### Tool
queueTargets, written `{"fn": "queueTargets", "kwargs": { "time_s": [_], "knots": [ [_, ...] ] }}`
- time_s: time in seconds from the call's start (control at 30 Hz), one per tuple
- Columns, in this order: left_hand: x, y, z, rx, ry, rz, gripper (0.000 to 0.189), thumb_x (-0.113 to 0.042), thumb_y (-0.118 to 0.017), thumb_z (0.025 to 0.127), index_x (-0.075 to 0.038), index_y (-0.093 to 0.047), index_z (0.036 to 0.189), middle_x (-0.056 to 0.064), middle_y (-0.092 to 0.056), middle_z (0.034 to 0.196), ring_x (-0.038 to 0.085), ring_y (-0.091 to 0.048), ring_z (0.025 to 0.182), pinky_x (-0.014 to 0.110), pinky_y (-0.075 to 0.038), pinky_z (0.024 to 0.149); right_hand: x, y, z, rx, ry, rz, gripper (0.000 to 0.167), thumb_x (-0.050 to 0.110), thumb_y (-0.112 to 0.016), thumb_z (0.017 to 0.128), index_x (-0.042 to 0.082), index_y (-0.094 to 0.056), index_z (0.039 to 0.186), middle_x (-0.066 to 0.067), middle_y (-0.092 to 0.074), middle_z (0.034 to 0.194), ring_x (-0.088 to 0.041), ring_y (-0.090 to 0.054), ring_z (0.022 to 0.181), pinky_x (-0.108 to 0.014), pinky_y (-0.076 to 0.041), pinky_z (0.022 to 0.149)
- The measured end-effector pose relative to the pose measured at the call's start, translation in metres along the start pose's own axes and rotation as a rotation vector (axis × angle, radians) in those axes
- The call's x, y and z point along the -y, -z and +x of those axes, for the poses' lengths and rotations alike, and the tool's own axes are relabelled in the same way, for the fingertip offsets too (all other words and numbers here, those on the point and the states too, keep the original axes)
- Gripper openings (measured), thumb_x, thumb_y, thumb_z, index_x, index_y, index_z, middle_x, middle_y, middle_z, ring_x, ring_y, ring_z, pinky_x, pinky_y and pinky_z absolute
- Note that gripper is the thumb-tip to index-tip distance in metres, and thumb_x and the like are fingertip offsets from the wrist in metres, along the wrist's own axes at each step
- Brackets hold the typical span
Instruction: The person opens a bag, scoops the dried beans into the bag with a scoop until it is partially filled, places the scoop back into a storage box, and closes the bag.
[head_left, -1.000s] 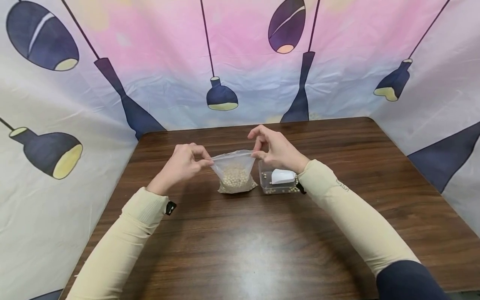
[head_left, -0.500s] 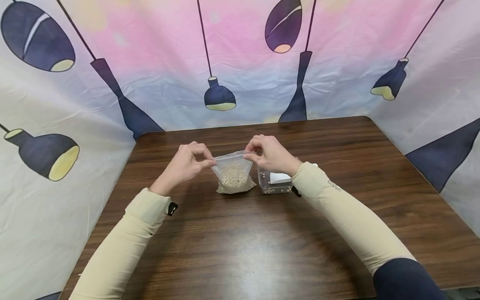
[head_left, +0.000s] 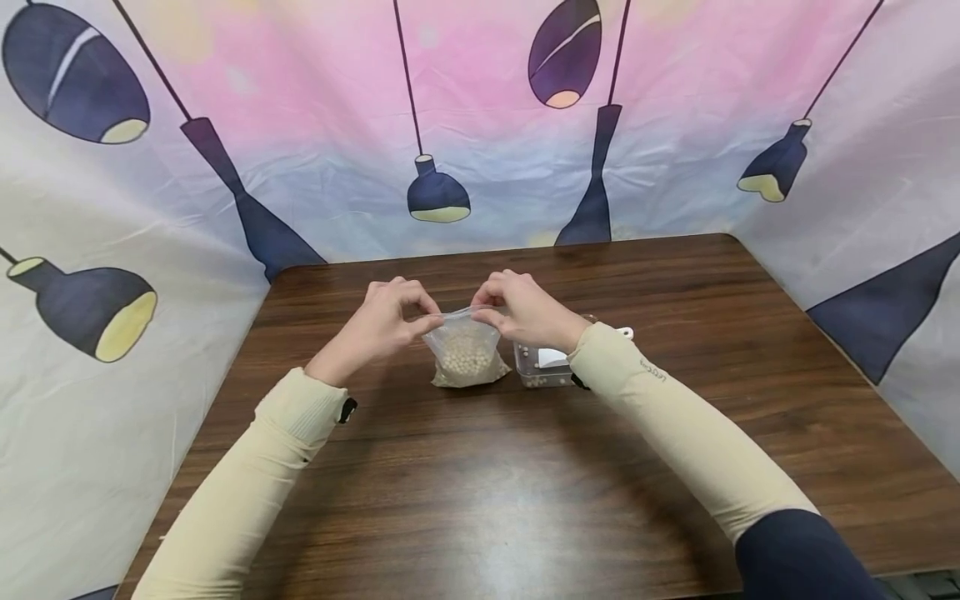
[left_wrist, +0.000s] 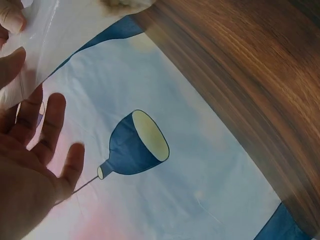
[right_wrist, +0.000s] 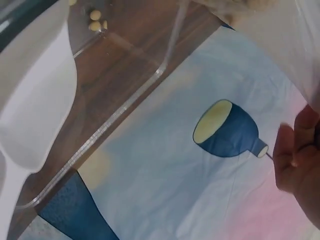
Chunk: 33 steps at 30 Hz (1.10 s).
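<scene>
A clear zip bag (head_left: 468,360), its lower part filled with pale round beans, stands upright on the table. My left hand (head_left: 388,318) pinches the left end of the bag's top strip between thumb and forefinger. On the same strip, right of the middle, the thumb and fingers of my right hand (head_left: 525,312) pinch the plastic. The left wrist view has the bag's ribbed top edge (left_wrist: 19,90) at the left thumb, with the other fingers spread loosely below. In the right wrist view the bag (right_wrist: 295,45) is at the upper right, partly cut off.
Right of the bag stands a clear plastic box (head_left: 525,377) with a few beans in it. A white scoop (right_wrist: 42,100) lies in the box, partly hidden by my right wrist in the head view. The brown wooden table (head_left: 450,500) ends at a printed cloth (head_left: 337,192) behind.
My right hand has slid left along the bag's top strip, from the right corner towards the middle. The left hand has shifted slightly right, and the two hands are closer together.
</scene>
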<state>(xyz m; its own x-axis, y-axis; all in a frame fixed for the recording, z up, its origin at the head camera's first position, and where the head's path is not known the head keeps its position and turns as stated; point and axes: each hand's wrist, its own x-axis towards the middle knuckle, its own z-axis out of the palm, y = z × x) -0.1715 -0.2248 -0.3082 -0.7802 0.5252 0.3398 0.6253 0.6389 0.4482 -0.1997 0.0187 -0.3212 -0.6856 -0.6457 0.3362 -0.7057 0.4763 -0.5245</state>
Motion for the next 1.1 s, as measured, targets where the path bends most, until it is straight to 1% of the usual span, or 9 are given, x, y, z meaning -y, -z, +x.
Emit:
{"fn": "queueTargets", "kwargs": {
  "time_s": [0.17, 0.3, 0.37, 0.47, 0.6, 0.7, 0.83, 1.0, 1.1],
  "knots": [
    [0.002, -0.002, -0.001, 0.004, -0.044, 0.099, 0.012, -0.010, -0.074, 0.086, -0.015, -0.066, 0.078, -0.004, -0.059, 0.077, 0.018, -0.050, 0.076, 0.044, -0.034, 0.080, 0.006, -0.006, 0.002, -0.065, 0.020, 0.006, 0.005, 0.011, -0.070, 0.089, 0.013, -0.070, 0.084, 0.004, -0.059, 0.081, -0.015, -0.049, 0.076, -0.034, -0.039, 0.079],
    [0.001, -0.005, -0.002, -0.015, -0.033, 0.149, 0.014, -0.011, -0.073, 0.086, -0.016, -0.063, 0.077, -0.005, -0.056, 0.075, 0.017, -0.047, 0.074, 0.042, -0.034, 0.076, 0.009, -0.006, 0.000, -0.068, 0.018, -0.035, 0.004, 0.012, -0.071, 0.089, 0.012, -0.070, 0.085, 0.004, -0.059, 0.081, -0.015, -0.049, 0.076, -0.033, -0.039, 0.076],
    [-0.001, -0.005, -0.002, -0.022, -0.026, 0.146, 0.012, -0.013, -0.074, 0.086, -0.016, -0.065, 0.079, -0.005, -0.056, 0.076, 0.016, -0.047, 0.075, 0.042, -0.033, 0.076, 0.010, -0.005, 0.000, -0.043, 0.012, -0.078, 0.004, 0.016, -0.072, 0.089, 0.013, -0.070, 0.089, 0.005, -0.058, 0.084, -0.015, -0.048, 0.080, -0.036, -0.035, 0.082],
    [-0.002, -0.005, 0.000, -0.026, -0.031, 0.128, 0.008, -0.016, -0.075, 0.084, -0.016, -0.068, 0.082, -0.005, -0.057, 0.078, 0.017, -0.048, 0.077, 0.041, -0.032, 0.077, 0.012, -0.005, 0.004, -0.002, 0.027, -0.137, 0.013, 0.026, -0.073, 0.088, 0.014, -0.072, 0.094, 0.007, -0.058, 0.087, -0.014, -0.046, 0.087, -0.039, -0.031, 0.087],
    [-0.001, -0.008, 0.004, -0.016, -0.068, 0.108, 0.005, -0.017, -0.075, 0.085, -0.015, -0.070, 0.084, -0.005, -0.057, 0.078, 0.019, -0.050, 0.078, 0.039, -0.032, 0.075, 0.015, -0.008, 0.011, 0.012, 0.050, -0.158, 0.011, 0.027, -0.072, 0.089, 0.017, -0.072, 0.092, 0.009, -0.059, 0.086, -0.013, -0.047, 0.087, -0.040, -0.029, 0.089],
    [-0.001, -0.011, 0.007, -0.023, -0.097, 0.076, 0.007, -0.013, -0.075, 0.085, -0.014, -0.070, 0.080, -0.005, -0.056, 0.073, 0.017, -0.049, 0.073, 0.037, -0.032, 0.072, 0.015, -0.012, 0.012, -0.010, 0.065, -0.151, 0.004, 0.018, -0.070, 0.089, 0.016, -0.070, 0.087, 0.008, -0.059, 0.083, -0.014, -0.047, 0.083, -0.040, -0.030, 0.089],
    [-0.002, -0.014, 0.009, -0.035, -0.120, 0.009, 0.009, -0.008, -0.074, 0.084, -0.011, -0.070, 0.076, -0.004, -0.055, 0.068, 0.014, -0.048, 0.065, 0.035, -0.034, 0.070, 0.012, -0.016, 0.009, -0.071, 0.081, -0.121, 0.005, 0.011, -0.071, 0.087, 0.014, -0.070, 0.082, 0.006, -0.059, 0.079, -0.015, -0.047, 0.078, -0.040, -0.032, 0.089],
    [-0.004, -0.010, 0.007, -0.021, -0.108, -0.010, 0.009, -0.005, -0.072, 0.085, -0.010, -0.070, 0.078, -0.003, -0.058, 0.071, 0.013, -0.049, 0.064, 0.034, -0.039, 0.070, 0.008, -0.014, 0.002, -0.114, 0.055, -0.052, 0.006, 0.011, -0.074, 0.086, 0.013, -0.072, 0.080, 0.007, -0.062, 0.078, -0.015, -0.048, 0.077, -0.041, -0.032, 0.091],
    [-0.002, -0.006, 0.004, -0.017, -0.081, -0.011, 0.008, -0.004, -0.072, 0.085, -0.010, -0.071, 0.079, -0.002, -0.060, 0.073, 0.013, -0.051, 0.063, 0.033, -0.042, 0.066, 0.005, -0.010, 0.000, -0.118, 0.047, -0.040, 0.005, 0.011, -0.074, 0.086, 0.013, -0.073, 0.081, 0.007, -0.063, 0.079, -0.015, -0.049, 0.077, -0.041, -0.032, 0.092]
  ]
}}
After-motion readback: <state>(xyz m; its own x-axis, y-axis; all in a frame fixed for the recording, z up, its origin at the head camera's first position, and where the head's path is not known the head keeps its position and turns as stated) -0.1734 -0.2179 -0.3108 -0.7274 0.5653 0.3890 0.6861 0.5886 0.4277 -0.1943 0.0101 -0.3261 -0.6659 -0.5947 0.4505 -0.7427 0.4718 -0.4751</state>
